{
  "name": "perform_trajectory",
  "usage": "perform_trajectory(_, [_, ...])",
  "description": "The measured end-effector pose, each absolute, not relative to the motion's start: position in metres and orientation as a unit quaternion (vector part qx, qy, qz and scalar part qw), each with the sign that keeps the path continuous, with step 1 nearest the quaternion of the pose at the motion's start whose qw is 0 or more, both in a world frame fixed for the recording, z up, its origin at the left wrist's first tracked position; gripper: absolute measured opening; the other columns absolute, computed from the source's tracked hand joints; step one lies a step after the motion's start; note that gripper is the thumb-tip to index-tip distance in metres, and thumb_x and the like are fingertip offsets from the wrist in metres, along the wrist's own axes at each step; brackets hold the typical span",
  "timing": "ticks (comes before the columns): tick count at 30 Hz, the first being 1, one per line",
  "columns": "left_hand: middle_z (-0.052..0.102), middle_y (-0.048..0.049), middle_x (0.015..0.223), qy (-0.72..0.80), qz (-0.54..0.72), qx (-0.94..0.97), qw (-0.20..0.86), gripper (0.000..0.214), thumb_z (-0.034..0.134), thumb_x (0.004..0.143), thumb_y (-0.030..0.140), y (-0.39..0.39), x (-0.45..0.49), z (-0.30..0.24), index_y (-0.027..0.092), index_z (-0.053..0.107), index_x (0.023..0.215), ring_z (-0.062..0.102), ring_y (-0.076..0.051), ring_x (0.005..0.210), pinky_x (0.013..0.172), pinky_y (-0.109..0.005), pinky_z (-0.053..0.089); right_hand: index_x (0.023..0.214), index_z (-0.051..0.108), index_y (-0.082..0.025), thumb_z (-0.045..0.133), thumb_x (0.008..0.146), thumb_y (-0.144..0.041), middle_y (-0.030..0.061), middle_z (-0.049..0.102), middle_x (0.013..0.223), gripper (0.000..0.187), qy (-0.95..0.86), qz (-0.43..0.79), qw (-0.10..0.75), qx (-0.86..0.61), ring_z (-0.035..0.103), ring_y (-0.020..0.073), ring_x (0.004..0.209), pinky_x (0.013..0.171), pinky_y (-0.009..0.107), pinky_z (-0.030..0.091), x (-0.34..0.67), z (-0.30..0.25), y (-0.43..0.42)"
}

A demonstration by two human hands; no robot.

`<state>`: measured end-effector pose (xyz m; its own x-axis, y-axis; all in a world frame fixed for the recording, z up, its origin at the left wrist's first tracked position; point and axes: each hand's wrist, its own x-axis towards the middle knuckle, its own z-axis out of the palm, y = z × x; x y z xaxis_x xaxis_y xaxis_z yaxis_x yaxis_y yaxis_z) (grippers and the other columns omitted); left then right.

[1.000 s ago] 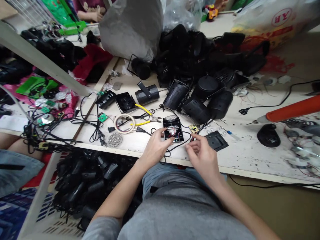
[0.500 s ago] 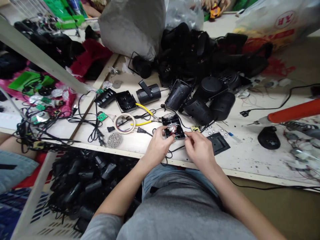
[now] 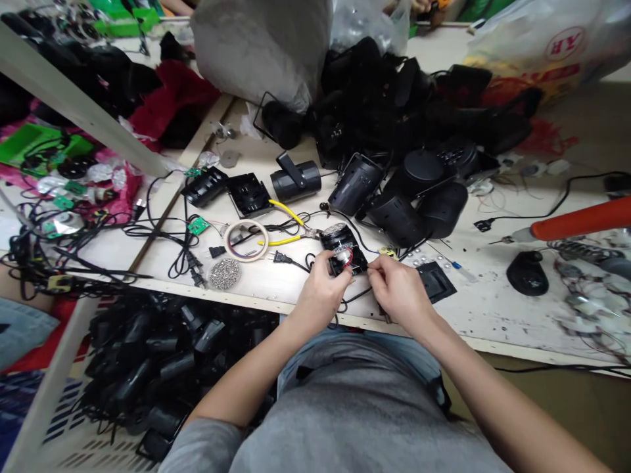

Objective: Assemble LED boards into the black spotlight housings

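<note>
Your right hand, which stood a little apart from the opened black case a second ago, has come in to the case's right edge, while your left hand stays on its near left side. Before you runs a white bench, with a pale plastic basket of black parts below it on your left. A big grey bag stands toward the back, beside a heap of black lamps. On your far right an orange-handled tool reaches in over the bench. The case lies at the front of the bench, directly ahead of you; your left thumb and fingers grip its near left corner, and your right fingertips are pinched together, though you cannot tell what is between them. Just right of that hand lies a flat black plate; yellow-handled pliers and a ring of tape lie left of the case, and inside it thin red wires show
</note>
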<state>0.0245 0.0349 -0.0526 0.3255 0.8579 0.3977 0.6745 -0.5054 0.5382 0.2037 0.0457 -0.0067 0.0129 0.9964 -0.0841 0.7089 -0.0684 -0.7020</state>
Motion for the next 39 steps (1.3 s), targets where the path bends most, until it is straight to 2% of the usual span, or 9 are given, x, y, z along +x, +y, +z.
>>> perform_trajectory(6, [0.044,-0.0146,0.128,0.461,0.339,0.810,0.127,0.023,0.050,0.101,0.028,0.036,0.019,-0.055,0.015,0.068,0.104,0.053,-0.016,0.089,0.076,-0.031,0.055,0.072,0.058,-0.021,0.056,0.078,-0.037,0.0010,0.061,0.056,0.017,-0.529,0.462,0.277,-0.656,0.055,0.0145,0.044,0.044,0.026,0.044,0.198,-0.011,0.053])
perform_trajectory(12, [0.046,-0.0138,0.126,0.460,0.327,0.818,0.110,0.023,0.050,0.101,0.029,0.040,0.017,-0.053,0.015,0.068,0.102,0.053,-0.015,0.087,0.073,-0.028,0.056,0.074,0.058,-0.019,0.056,0.080,-0.047,0.0039,0.063,0.064,0.029,-0.513,0.491,0.311,-0.632,0.053,0.0116,0.047,0.043,0.025,0.043,0.197,-0.014,0.052])
perform_trajectory(15, [0.045,-0.0144,0.126,0.445,0.329,0.826,0.108,0.023,0.049,0.101,0.027,0.042,0.015,-0.052,0.014,0.068,0.103,0.054,-0.016,0.088,0.075,-0.029,0.057,0.076,0.058,-0.019,0.053,0.082,-0.041,0.0030,0.060,0.061,0.024,-0.560,0.450,0.302,-0.627,0.053,0.0136,0.048,0.046,0.027,0.043,0.198,-0.016,0.050])
perform_trajectory(19, [0.045,-0.0140,0.125,0.438,0.334,0.825,0.123,0.025,0.049,0.101,0.030,0.044,0.012,-0.051,0.014,0.068,0.105,0.055,-0.016,0.088,0.076,-0.031,0.058,0.076,0.059,-0.020,0.055,0.081,-0.027,0.0066,0.063,0.071,0.009,-0.660,0.347,0.278,-0.605,0.058,0.0198,0.067,0.066,0.034,0.048,0.199,-0.015,0.045])
perform_trajectory(23, [0.044,-0.0141,0.126,0.430,0.337,0.828,0.124,0.025,0.049,0.101,0.030,0.047,0.010,-0.052,0.014,0.068,0.106,0.054,-0.015,0.088,0.077,-0.032,0.059,0.072,0.058,-0.020,0.051,0.084,-0.015,0.0088,0.060,0.073,0.015,-0.740,0.289,0.242,-0.557,0.055,0.0211,0.072,0.072,0.034,0.046,0.204,-0.010,0.044])
perform_trajectory(27, [0.045,-0.0136,0.128,0.424,0.338,0.827,0.150,0.024,0.052,0.101,0.031,0.049,0.005,-0.054,0.015,0.069,0.106,0.056,-0.015,0.089,0.081,-0.034,0.060,0.093,0.066,-0.017,0.048,0.093,-0.016,0.0080,0.062,0.079,0.018,-0.827,0.193,0.183,-0.495,0.056,0.0196,0.071,0.066,0.030,0.047,0.212,-0.013,0.042])
perform_trajectory(31, [0.047,-0.0135,0.129,0.418,0.344,0.827,0.152,0.022,0.054,0.100,0.031,0.053,0.001,-0.057,0.015,0.069,0.101,0.057,-0.015,0.089,0.083,-0.035,0.060,0.108,0.066,-0.010,0.037,0.097,-0.007,0.0128,0.065,0.082,0.031,-0.859,0.051,0.135,-0.491,0.060,0.0211,0.076,0.069,0.031,0.051,0.202,-0.026,0.030])
perform_trajectory(35, [0.049,-0.0141,0.132,0.398,0.347,0.837,0.145,0.021,0.053,0.101,0.029,0.057,-0.006,-0.057,0.017,0.069,0.105,0.058,-0.014,0.089,0.083,-0.035,0.060,0.117,0.065,-0.008,0.039,0.099,-0.010,0.0134,0.069,0.085,0.032,-0.843,0.042,0.161,-0.511,0.065,0.0208,0.075,0.067,0.031,0.053,0.194,-0.032,0.019])
perform_trajectory(39, [0.051,-0.0141,0.138,0.368,0.334,0.856,0.144,0.022,0.052,0.101,0.023,0.054,-0.017,-0.053,0.020,0.067,0.115,0.063,-0.015,0.095,0.085,-0.034,0.061,0.114,0.068,-0.015,0.047,0.101,-0.024,0.0074,0.072,0.087,0.027,-0.845,0.105,0.202,-0.483,0.069,0.0180,0.072,0.067,0.029,0.057,0.209,-0.018,0.019])
